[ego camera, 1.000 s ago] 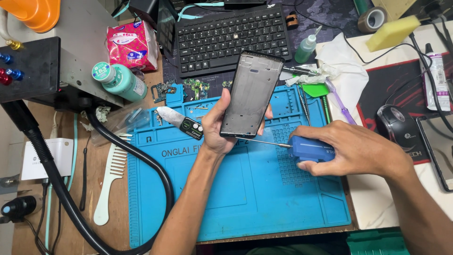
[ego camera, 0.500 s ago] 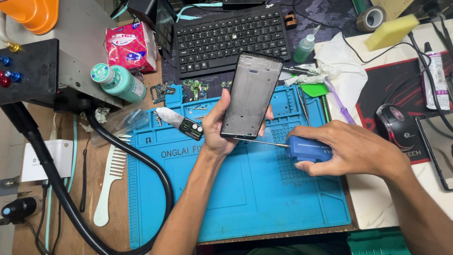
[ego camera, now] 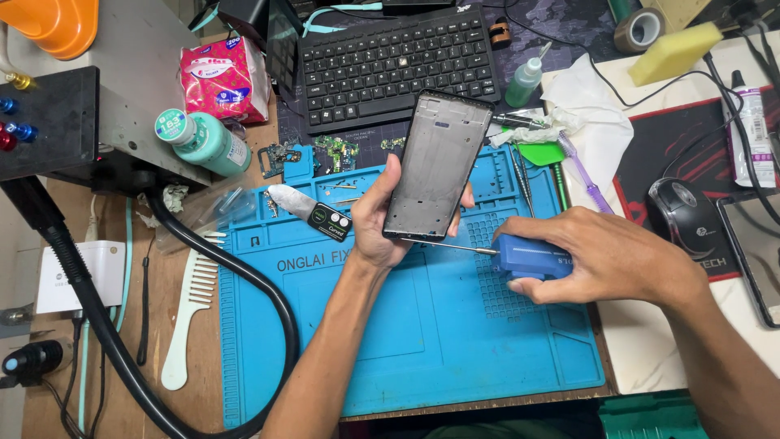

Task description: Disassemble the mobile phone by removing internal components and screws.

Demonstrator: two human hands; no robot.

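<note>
Phone frame [ego camera: 436,167] upright in left hand [ego camera: 382,219]; right hand [ego camera: 605,256] grips blue screwdriver [ego camera: 520,256].

Wooden worktop [ego camera: 175,325], cluttered. Blue mat [ego camera: 422,325] at front centre. Black keyboard [ego camera: 394,61] at the back edge. White comb [ego camera: 191,313] and black hose [ego camera: 162,244] left of the mat. Teal bottle [ego camera: 203,142] and pink tissue pack [ego camera: 226,80] back left. Mouse [ego camera: 681,207] on a red pad [ego camera: 691,154] at right; yellow sponge [ego camera: 673,50] and tape roll [ego camera: 638,28] back right.
</note>
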